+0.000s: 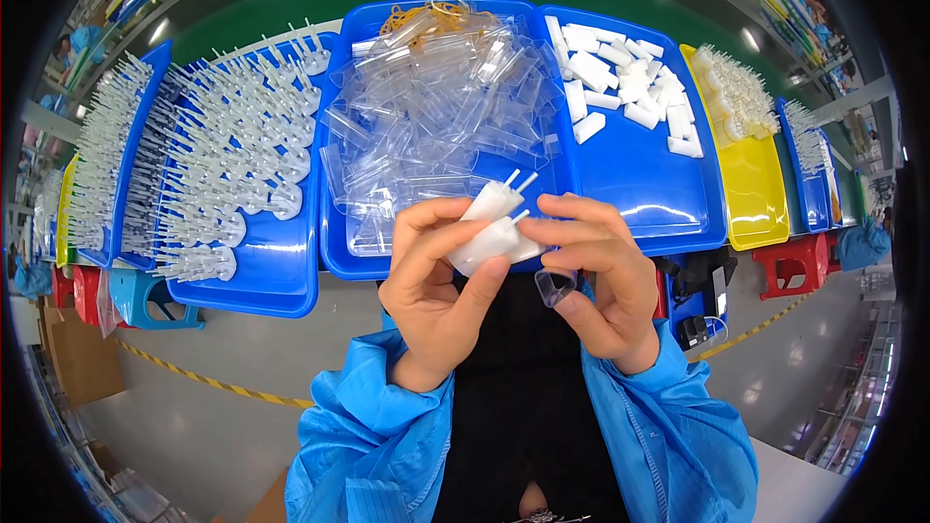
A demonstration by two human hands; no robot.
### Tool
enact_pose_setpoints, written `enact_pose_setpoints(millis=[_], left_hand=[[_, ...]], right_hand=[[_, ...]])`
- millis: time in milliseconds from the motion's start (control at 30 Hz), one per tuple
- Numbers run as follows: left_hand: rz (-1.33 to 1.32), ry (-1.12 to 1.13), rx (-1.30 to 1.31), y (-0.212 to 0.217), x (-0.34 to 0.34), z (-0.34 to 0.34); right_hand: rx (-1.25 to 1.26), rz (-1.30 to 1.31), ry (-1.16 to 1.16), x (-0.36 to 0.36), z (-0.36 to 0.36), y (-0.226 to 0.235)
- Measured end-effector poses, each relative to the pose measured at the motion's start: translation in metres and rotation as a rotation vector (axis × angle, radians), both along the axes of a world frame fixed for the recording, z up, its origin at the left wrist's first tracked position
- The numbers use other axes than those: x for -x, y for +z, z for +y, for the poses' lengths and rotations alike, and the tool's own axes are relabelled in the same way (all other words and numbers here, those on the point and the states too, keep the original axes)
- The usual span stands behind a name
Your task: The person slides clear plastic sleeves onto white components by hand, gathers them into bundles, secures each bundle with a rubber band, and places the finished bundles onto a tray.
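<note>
My left hand (426,295) is closed around a small cluster of white plastic parts (484,244), with thin pale pins sticking up to the right. In front of my body, my right hand (610,286) pinches a short clear plastic sleeve (554,288) between thumb and fingers, its opening facing me. The right fingertips come close to the pins; I cannot tell whether they touch. Just beyond both hands lies a blue tray (533,174) heaped with clear plastic sleeves (436,107).
Yellow-brown rubber bands (426,21) lie at the heap's far end. To the right, another blue tray (649,203) holds white blocks (635,77), beside a yellow tray (756,203). White pinned parts (228,136) fill a left blue tray (247,281). A red stool (790,266) stands right.
</note>
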State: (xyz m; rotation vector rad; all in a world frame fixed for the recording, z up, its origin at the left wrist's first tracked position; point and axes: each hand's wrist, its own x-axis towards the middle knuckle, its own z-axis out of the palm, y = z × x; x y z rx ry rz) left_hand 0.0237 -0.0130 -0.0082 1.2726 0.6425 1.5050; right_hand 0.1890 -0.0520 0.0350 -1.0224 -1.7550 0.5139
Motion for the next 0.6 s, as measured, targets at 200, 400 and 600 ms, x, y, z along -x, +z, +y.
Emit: enact_pose_setpoints(millis=[200, 400, 600], left_hand=[[0.051, 0.009, -0.020, 0.0017, 0.0015, -0.0001], [0.208, 0.015, -0.084, 0.0075, 0.0037, 0.0018], [0.232, -0.004, -0.071, 0.0059, 0.0002, -0.0021]], right_hand=[[0.085, 0.101, 0.088, -0.0061, -0.0026, -0.0034], [-0.062, 0.213, -0.131, -0.0097, -0.0062, -0.0027], [0.029, 0.099, 0.015, -0.0018, -0.0007, -0.0004]])
